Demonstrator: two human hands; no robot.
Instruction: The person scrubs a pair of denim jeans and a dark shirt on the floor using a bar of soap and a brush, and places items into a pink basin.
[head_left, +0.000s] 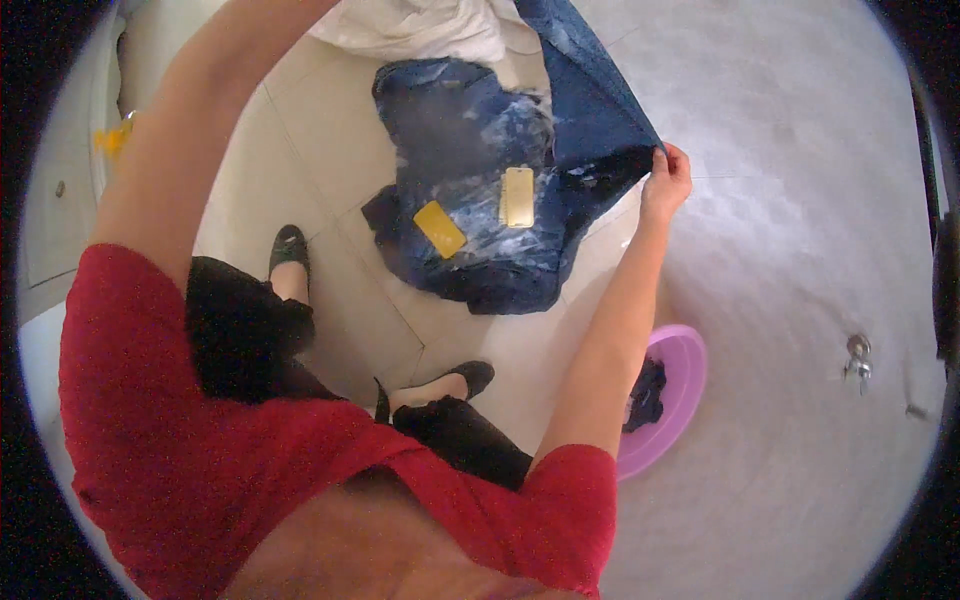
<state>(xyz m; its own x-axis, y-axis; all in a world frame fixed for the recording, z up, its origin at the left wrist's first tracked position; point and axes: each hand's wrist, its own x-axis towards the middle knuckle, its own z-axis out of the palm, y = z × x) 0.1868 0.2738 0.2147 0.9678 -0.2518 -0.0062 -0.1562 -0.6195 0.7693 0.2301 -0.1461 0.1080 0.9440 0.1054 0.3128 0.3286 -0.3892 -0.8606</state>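
Gripping one edge of a wet-looking dark blue denim garment (450, 125) between thumb and fingers, the right hand (670, 182) lifts part of the cloth at the upper right of the view. The raised panel is stretched into a slanting fold that runs from these fingertips up to the top edge of the picture, while the rest of the garment lies spread and crumpled on the light tiled floor (340, 270), ahead of the person's feet. The left forearm reaches up and out past the top edge, so the left hand is hidden and I cannot tell whether it is grasping anything. Whitish, suds-like streaks mark the middle of the denim. Two rectangular bars rest there: a deeper yellow bar (440, 230), set at a slant on the left, and a pale yellow bar (518, 197), nearly upright in the view, just to its right and apart from it. Beyond the garment lies a bunched white cloth (415, 28). Near the right forearm sits a pink basin (680, 400), partly covered by that arm, with a dark cloth (648, 395) inside. Farther right, a metal tap (858, 358) juts from the pale wall (790, 250).
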